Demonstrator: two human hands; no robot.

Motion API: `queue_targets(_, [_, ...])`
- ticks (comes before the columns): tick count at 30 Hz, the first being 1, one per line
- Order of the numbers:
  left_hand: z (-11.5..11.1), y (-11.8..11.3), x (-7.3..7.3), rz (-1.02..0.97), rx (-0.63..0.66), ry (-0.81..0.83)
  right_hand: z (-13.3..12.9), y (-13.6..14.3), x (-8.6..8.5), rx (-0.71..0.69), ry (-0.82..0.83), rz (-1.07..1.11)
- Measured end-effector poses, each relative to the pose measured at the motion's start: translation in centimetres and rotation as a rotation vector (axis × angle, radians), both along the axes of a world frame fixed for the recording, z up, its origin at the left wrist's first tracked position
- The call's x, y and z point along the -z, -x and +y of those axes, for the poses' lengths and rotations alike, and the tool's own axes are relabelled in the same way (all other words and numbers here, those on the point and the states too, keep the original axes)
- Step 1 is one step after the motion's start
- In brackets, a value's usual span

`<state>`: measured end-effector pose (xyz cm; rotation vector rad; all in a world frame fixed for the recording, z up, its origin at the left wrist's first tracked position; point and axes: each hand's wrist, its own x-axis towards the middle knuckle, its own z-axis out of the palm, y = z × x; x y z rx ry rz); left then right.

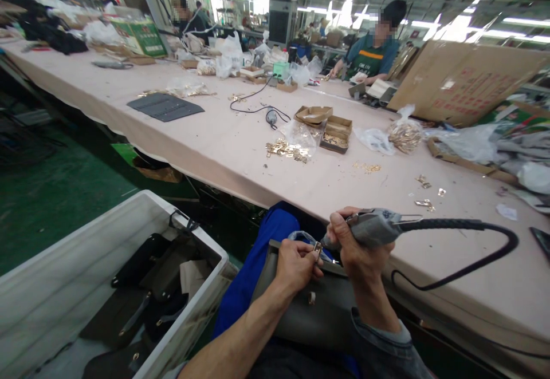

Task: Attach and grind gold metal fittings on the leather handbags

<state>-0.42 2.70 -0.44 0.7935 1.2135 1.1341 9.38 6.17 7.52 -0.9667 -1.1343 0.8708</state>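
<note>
My right hand (358, 253) is wrapped round a grey electric screwdriver (374, 227), its black cord trailing off to the right. The driver's tip points left, at a small gold metal fitting (317, 248) pinched between the thumb and fingers of my left hand (297, 264). Whether the tip touches the fitting is hard to make out. Beneath both hands, an olive-grey bag (330, 304) lies across my lap, with another small metal piece (311, 297) on its face. Part of the bag's upper edge is hidden by my hands.
At left stands a white bin (146, 196) with several dark bags inside. The pink-covered table (240, 156) holds gold fittings (287, 150), an open cardboard box (337, 134), a grey panel (165, 107) and plastic bags. Across it sits a co-worker (372, 52) near a large carton (464, 81).
</note>
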Motion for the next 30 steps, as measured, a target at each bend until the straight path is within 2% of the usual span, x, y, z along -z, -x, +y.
queue_targets(7, [-0.4, 0.1, 0.2, -0.004, 0.017, -0.05, 0.3, -0.9, -0.1, -0.069, 0.014, 0.072])
queue_targets(12, [-0.2, 0.1, 0.8, 0.024, 0.051, -0.055, -0.1, -1.9, 0.2, -0.174, 0.013, 0.053])
queue_targets(20, [-0.5, 0.1, 0.1, 0.098, 0.099, -0.089, -0.4, -2.3, 1.2, -0.243, -0.03, -0.07])
queue_targets(25, [-0.3, -0.1, 1.0, 0.092, 0.104, -0.092, -0.5, -2.3, 1.3, -0.25, -0.062, -0.113])
queue_targets(30, [0.1, -0.3, 2.3, 0.073, 0.069, -0.08, -0.7, -1.9, 0.4, -0.263, -0.162, -0.158])
